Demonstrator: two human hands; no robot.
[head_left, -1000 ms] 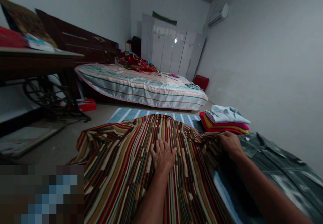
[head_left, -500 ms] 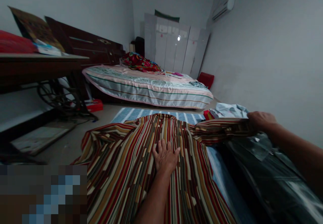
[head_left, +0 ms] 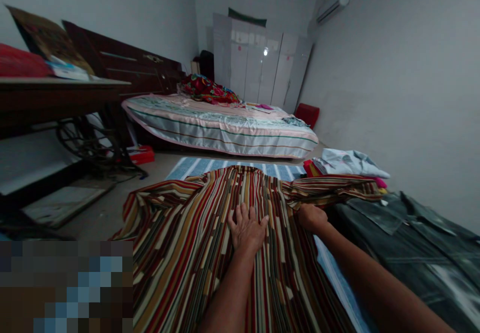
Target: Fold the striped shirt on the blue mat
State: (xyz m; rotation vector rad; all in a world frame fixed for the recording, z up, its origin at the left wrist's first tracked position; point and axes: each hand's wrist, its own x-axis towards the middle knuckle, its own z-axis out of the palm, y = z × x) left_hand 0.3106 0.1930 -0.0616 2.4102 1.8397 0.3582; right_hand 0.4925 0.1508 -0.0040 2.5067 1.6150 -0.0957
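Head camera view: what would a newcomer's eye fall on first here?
Probably the striped shirt, spread across the front middle, with the left hand flat on it and the right hand curled at its right side, below the sleeve. Next might come the bright red flowered cloth on the far left part of the bed, then the dark jacket at the right.

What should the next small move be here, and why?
Perhaps the right hand should draw the right edge of the striped shirt slightly inward: it is curled at that edge, just below the outstretched sleeve, while the left hand lies flat on the shirt's middle, placed to steady it.
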